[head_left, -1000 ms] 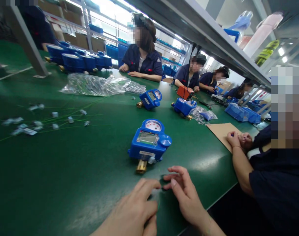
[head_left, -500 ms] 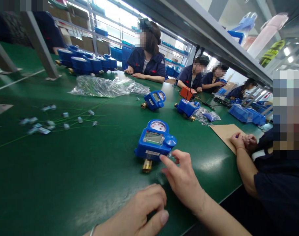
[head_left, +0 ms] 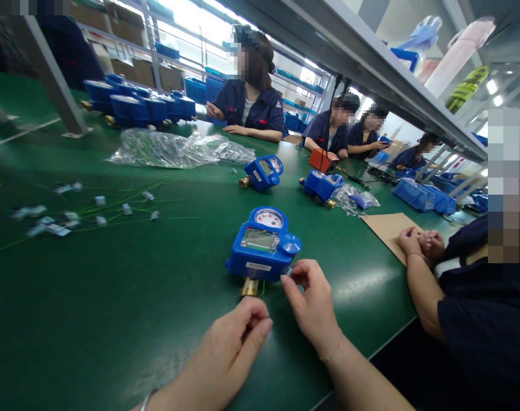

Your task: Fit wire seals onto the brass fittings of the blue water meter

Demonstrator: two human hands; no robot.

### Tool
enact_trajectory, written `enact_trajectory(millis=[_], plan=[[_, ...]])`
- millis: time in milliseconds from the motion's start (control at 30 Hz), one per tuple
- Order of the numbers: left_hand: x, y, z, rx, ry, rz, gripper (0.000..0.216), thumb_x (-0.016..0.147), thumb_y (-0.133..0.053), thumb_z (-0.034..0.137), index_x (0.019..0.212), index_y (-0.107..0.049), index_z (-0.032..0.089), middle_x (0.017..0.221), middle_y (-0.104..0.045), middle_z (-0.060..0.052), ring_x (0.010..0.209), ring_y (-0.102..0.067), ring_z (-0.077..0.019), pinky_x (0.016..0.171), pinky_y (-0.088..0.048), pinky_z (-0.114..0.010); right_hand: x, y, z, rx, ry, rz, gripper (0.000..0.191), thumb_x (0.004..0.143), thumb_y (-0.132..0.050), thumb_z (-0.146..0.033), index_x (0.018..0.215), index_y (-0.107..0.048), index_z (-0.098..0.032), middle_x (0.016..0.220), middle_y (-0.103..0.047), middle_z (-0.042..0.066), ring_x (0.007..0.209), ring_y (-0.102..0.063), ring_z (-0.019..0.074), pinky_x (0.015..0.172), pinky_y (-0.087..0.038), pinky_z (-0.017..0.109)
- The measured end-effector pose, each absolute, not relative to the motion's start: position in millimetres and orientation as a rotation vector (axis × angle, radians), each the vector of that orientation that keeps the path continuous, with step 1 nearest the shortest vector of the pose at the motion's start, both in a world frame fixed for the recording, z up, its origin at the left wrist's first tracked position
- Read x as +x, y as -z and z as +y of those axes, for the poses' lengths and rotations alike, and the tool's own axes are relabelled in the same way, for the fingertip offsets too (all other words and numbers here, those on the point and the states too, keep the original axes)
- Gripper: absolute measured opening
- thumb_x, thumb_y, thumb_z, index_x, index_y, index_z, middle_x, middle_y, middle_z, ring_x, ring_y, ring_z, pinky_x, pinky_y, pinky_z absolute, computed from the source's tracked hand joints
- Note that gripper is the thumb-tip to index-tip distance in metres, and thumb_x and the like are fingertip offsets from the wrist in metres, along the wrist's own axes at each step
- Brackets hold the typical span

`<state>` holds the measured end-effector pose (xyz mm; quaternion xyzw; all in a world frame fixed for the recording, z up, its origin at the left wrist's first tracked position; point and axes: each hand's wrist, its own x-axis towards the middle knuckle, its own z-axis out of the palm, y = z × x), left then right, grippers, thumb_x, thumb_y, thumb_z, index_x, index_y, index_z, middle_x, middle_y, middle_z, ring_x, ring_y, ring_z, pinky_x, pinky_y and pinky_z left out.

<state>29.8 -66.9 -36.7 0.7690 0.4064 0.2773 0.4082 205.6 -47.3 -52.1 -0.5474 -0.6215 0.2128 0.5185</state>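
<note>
A green table (head_left: 127, 319) fills the scene, with a co-worker (head_left: 474, 308) seated at its right edge, both of that person's hands close together over a sheet of cardboard (head_left: 382, 229). A crumpled plastic bag (head_left: 157, 151) lies on the far left. The blue meter (head_left: 260, 251) sits at the near middle, its dial and screen facing up and its brass end (head_left: 250, 287) pointing towards the person.

The left hand (head_left: 234, 345) is just nearer than the brass end, thumb and forefinger close together; I cannot tell whether anything is pinched between them. The right hand (head_left: 313, 302) is at the meter's near right corner, its thumb and forefinger seeming to pinch a small pale tag (head_left: 289, 271). A thin green wire (head_left: 263, 288) shows beside the brass end, while loose tags (head_left: 71, 220) with similar wires lie tangled at left.

As I judge it, a hard tug on the tag or wire could drag or tip the meter, since neither hand steadies its body. The wire, being so thin, could slip from the fingers or kink against the brass.
</note>
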Motion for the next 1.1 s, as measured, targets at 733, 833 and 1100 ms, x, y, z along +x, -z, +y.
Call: enact_trajectory(millis=[733,833,1100], plan=[[53.0,37.3,-38.5,2.264,-1.043,1.000,0.011,0.086,-0.052,0.022,0.086,-0.063,0.022,0.071,-0.054,0.001,0.065,-0.054,-0.0110,0.061,-0.040,-0.022,224.2,65.8,-58.4,-0.804,-1.490,-0.658,0.027,0.084,-0.056,-0.042,0.089,-0.057,-0.016,0.063,-0.057,0.000,0.042,-0.045,0.0035,0.037,-0.028,0.012],[53.9,39.7,-37.7,2.283,-1.085,0.963,0.010,0.085,-0.053,0.020,0.086,-0.063,0.021,0.071,-0.054,0.001,0.066,-0.054,-0.0108,0.062,-0.040,-0.022,222.6,65.6,-59.7,-0.787,-1.494,-0.681,0.030,0.084,-0.057,-0.044,0.089,-0.059,-0.015,0.061,-0.057,0.001,0.042,-0.046,0.0035,0.036,-0.029,0.012],[55.9,40.2,-39.7,2.320,-1.046,0.970,0.012,0.086,-0.051,0.019,0.082,-0.062,0.021,0.070,-0.053,0.001,0.066,-0.053,-0.0118,0.062,-0.040,-0.024,218.0,64.4,-59.5,-0.793,-1.529,-0.721,0.033,0.079,-0.062,-0.046,0.088,-0.060,-0.015,0.061,-0.060,0.001,0.040,-0.048,0.0037,0.034,-0.031,0.011]])
